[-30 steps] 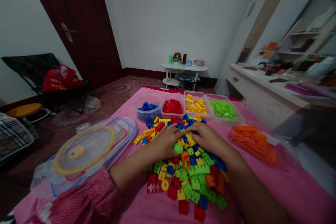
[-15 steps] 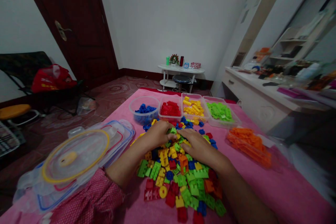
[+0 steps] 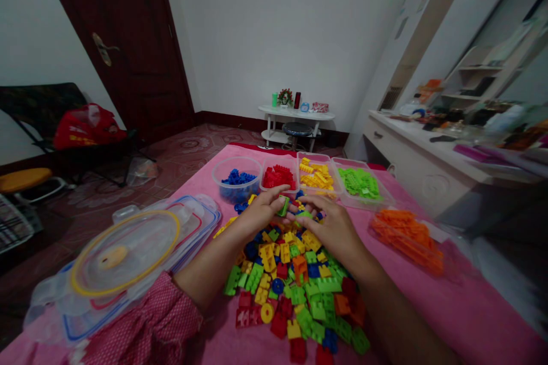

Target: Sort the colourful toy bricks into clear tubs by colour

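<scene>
A heap of mixed plastic bricks [image 3: 299, 288] in red, yellow, green, blue and orange lies on the pink table cover [image 3: 449, 313]. My left hand [image 3: 262, 214] is raised a little over the far end of the heap, its fingers pinched on a green brick [image 3: 283, 206]. Beside it, my right hand [image 3: 331, 228] has curled fingers closed on another green brick [image 3: 305, 214]. The two hands nearly touch at the fingertips.
Behind the heap stand a round tub of blue bricks [image 3: 238, 178], then trays of red [image 3: 278, 177], yellow [image 3: 317, 174] and green bricks [image 3: 359, 181]. Orange bricks [image 3: 406, 236] lie at the right. Stacked clear lids [image 3: 128, 254] lie at the left.
Both hands have lifted off the heap, each coming up with a green brick in its fingers. The bricks they covered now show.
</scene>
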`<state>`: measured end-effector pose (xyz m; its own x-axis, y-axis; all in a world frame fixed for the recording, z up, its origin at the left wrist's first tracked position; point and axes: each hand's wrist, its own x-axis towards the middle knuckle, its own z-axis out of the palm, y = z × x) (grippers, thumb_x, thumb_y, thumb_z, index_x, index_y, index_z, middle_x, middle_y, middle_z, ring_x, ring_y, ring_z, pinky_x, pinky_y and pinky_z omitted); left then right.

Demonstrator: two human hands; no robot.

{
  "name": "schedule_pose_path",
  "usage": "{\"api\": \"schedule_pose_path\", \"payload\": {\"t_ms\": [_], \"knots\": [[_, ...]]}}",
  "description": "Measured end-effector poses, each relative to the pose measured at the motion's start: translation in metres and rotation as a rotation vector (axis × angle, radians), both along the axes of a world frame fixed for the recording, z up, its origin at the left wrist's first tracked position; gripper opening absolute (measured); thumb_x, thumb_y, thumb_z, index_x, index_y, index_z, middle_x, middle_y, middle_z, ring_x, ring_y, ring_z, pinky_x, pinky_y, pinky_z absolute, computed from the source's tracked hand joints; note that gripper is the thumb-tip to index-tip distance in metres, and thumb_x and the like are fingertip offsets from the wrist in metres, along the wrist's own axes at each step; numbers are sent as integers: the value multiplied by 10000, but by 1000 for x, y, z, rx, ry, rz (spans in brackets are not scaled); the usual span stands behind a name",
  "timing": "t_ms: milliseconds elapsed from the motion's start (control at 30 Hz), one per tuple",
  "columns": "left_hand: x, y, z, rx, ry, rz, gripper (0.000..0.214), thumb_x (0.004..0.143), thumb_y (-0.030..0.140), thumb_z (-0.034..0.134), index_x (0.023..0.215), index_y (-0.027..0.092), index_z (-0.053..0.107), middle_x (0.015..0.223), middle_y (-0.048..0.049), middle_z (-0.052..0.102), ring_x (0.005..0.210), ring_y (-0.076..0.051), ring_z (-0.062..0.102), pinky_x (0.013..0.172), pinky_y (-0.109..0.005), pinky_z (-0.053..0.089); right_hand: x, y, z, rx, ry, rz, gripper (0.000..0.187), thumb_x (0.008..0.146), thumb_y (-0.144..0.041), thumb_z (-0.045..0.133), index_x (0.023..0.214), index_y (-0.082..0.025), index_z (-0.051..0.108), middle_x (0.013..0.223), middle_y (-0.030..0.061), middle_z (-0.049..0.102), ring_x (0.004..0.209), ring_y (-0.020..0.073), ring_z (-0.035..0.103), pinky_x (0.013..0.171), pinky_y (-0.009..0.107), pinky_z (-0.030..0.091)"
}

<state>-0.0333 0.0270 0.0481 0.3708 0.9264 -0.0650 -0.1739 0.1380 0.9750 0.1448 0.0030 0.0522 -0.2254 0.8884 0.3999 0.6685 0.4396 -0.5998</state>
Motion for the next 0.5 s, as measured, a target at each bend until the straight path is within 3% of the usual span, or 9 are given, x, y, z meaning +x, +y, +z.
{"api": "schedule_pose_path", "payload": {"t_ms": [133, 300, 400, 500], "knots": [[2, -5, 4, 0, -2, -65, 584, 788, 345, 648, 1319, 179, 468, 906, -84, 673, 700, -154, 654, 674, -304, 543, -4, -5, 8, -26, 147, 22, 286, 742, -253, 644, 1020, -188, 663, 757, 1, 604, 644, 123, 525, 597, 242, 430], [4, -12, 4, 6, 33, -161, 424, 753, 444, 665, 1075, 168, 650, 857, -48, 627, 649, -100, 587, 547, -203, 522, -9, -9, 7, -126, 333, 86, 244, 758, -264, 617, 985, -189, 666, 742, 0, 600, 637, 118, 542, 555, 223, 440], [7, -13, 2, -126, -22, -212, 447, 781, 523, 600, 1034, 157, 648, 831, -59, 628, 564, -75, 562, 394, -120, 414, -8, -6, 5, -180, 482, 69, 232, 750, -331, 637, 911, -165, 662, 781, 29, 637, 675, 142, 585, 581, 243, 482], [9, -13, 1, -312, -110, -383, 559, 835, 610, 447, 1073, 134, 617, 840, -104, 658, 566, -84, 598, 369, -96, 389, -4, -1, 3, -207, 496, 57, 252, 764, -363, 625, 897, -153, 670, 802, 48, 670, 697, 158, 609, 612, 264, 492]]}}
